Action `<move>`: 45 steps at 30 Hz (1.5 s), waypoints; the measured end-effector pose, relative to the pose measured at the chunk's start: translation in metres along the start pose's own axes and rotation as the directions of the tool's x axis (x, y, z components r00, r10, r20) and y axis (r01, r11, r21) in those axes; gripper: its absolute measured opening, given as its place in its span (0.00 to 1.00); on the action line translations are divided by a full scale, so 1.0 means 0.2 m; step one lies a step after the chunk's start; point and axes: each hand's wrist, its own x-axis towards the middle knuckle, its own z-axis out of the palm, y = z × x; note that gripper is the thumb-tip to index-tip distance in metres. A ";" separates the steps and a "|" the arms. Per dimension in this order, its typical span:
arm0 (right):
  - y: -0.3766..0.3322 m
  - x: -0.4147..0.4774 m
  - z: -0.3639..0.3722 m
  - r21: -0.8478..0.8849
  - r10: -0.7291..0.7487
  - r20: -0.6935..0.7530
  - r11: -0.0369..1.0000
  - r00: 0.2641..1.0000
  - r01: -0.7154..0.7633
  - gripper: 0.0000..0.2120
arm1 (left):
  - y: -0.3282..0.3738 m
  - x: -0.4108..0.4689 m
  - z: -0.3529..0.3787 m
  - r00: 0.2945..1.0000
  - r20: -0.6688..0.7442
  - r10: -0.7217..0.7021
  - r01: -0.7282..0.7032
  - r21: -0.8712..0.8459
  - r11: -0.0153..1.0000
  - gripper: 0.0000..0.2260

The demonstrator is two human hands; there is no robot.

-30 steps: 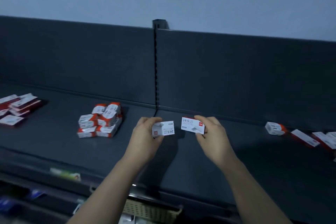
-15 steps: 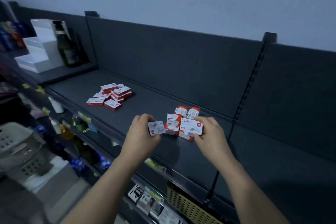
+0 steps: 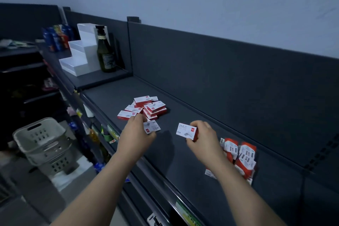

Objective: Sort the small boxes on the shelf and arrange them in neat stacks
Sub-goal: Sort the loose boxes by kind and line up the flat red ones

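My left hand [image 3: 136, 134] pinches a small white-and-red staple box [image 3: 151, 127] just above the dark shelf [image 3: 183, 161]. My right hand [image 3: 203, 137] grips a second box of the same kind [image 3: 186, 130], its "24/6" label facing up. Beyond my left hand lies a loose pile of flat red-and-white boxes [image 3: 145, 108], close to the box it holds. A stack of orange-and-white boxes [image 3: 240, 158] stands on the shelf behind my right wrist, partly hidden by my forearm.
A white stepped display stand [image 3: 80, 55] and a dark green bottle [image 3: 105, 51] occupy the raised shelf at the far left. A grey plastic basket [image 3: 44, 143] sits on the floor to the left. Price tags line the shelf's front edge [image 3: 113, 134].
The view has swung left along the shelf. Both hands, each still holding its box, have moved from the orange-and-white stack toward the red-and-white pile.
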 end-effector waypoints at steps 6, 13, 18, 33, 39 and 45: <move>-0.08 0.21 0.22 0.016 0.034 0.038 0.999 0.999 -0.035 0.14 | -0.17 0.25 0.02 0.999 0.032 -0.029 0.028 0.033 0.999 0.16; -0.14 0.42 0.43 -0.075 0.202 -0.005 0.976 0.979 -0.202 0.11 | -0.32 0.56 0.05 0.990 0.143 0.019 -0.033 0.096 0.995 0.16; -0.18 0.47 0.54 -0.228 0.314 -0.067 0.919 0.947 -0.321 0.17 | -0.39 0.68 0.08 0.976 0.205 0.075 -0.104 0.135 0.985 0.17; -0.19 0.44 0.62 -0.182 0.368 -0.077 0.908 0.927 -0.376 0.19 | -0.45 0.78 0.11 0.916 0.250 0.313 -0.361 0.172 0.917 0.14; -0.21 0.34 0.50 -0.273 0.248 -0.197 0.915 0.948 -0.296 0.24 | -0.30 0.73 0.12 0.845 0.183 0.503 -0.526 0.108 0.844 0.15; -0.21 0.15 0.31 -0.352 0.201 -0.300 0.885 0.933 -0.304 0.23 | -0.11 0.57 0.15 0.747 0.172 0.643 -0.654 0.014 0.756 0.16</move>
